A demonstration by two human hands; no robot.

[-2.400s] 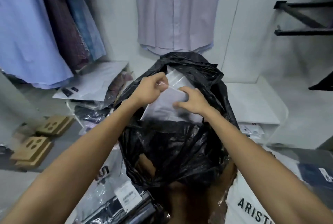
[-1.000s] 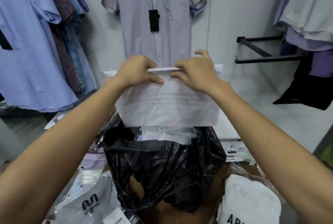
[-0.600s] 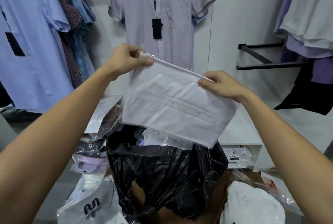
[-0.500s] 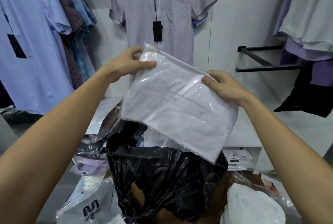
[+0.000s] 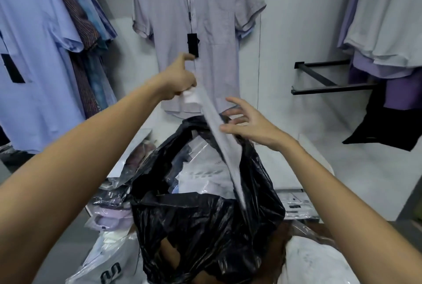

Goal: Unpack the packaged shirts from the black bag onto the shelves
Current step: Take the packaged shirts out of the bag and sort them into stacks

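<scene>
The black bag (image 5: 205, 226) stands open in front of me, with several more packaged shirts (image 5: 201, 176) showing inside it. A white packaged shirt (image 5: 225, 144) hangs edge-on and motion-blurred above the bag's mouth. My left hand (image 5: 180, 78) is shut on its top corner, raised in front of the hanging shirt. My right hand (image 5: 249, 124) is beside the package's right face with fingers spread; its fingertips are at or just off the plastic.
A low white shelf (image 5: 294, 162) sits behind and to the right of the bag. Packaged shirts (image 5: 109, 213) are piled at the left. Hanging shirts (image 5: 198, 37) line the wall, with a black rail (image 5: 328, 87) at the right and white bags at the bottom.
The package has turned from flat-facing to edge-on. My right hand has let go of its edge and opened. My left hand holds the top corner and has moved up and right.
</scene>
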